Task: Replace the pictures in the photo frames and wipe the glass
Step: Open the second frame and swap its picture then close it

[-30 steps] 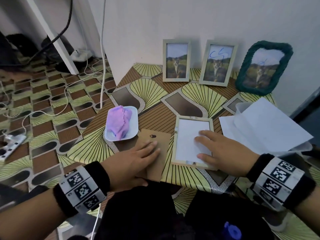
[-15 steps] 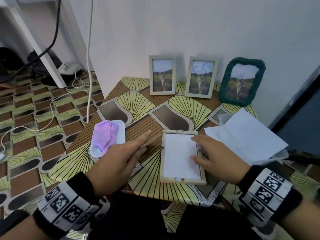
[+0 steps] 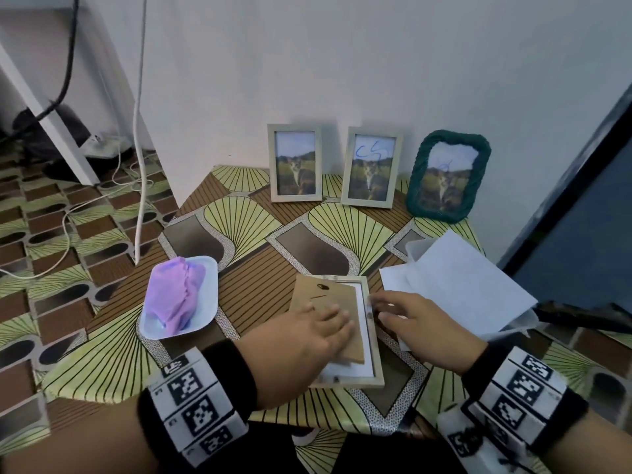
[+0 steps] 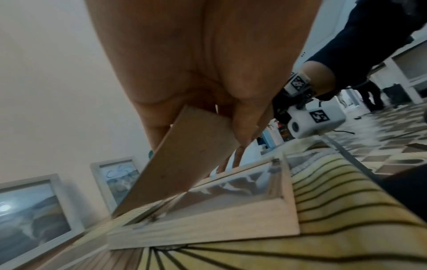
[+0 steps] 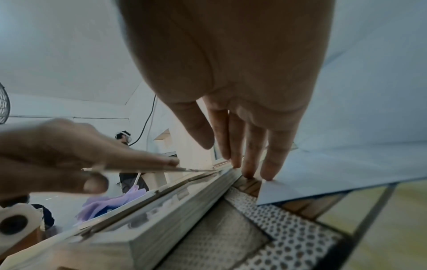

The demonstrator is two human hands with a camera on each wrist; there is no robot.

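A light wooden photo frame (image 3: 373, 350) lies face down near the table's front edge, with a white sheet showing inside it. My left hand (image 3: 328, 325) pinches the brown backing board (image 3: 325, 299), thumb under and fingers on top. The board (image 4: 184, 160) is tilted, its far edge down in the frame (image 4: 208, 228) and its near end raised. My right hand (image 3: 383, 307) is at the frame's right side with straight fingers (image 5: 249, 164). Their tips touch the frame's rim (image 5: 175, 206) and the table beside it.
Two wooden frames (image 3: 296, 162) (image 3: 372, 167) and a green woven frame (image 3: 448, 176) with cat pictures lean on the wall. A white tray (image 3: 205, 275) holds a purple cloth (image 3: 176, 295) at the left. White sheets (image 3: 458, 285) lie at the right. Cables run over the floor at the left.
My left hand picked the backing board up from the table left of the frame and brought it over the frame. My right hand slid off the white sheet to the frame's right edge.
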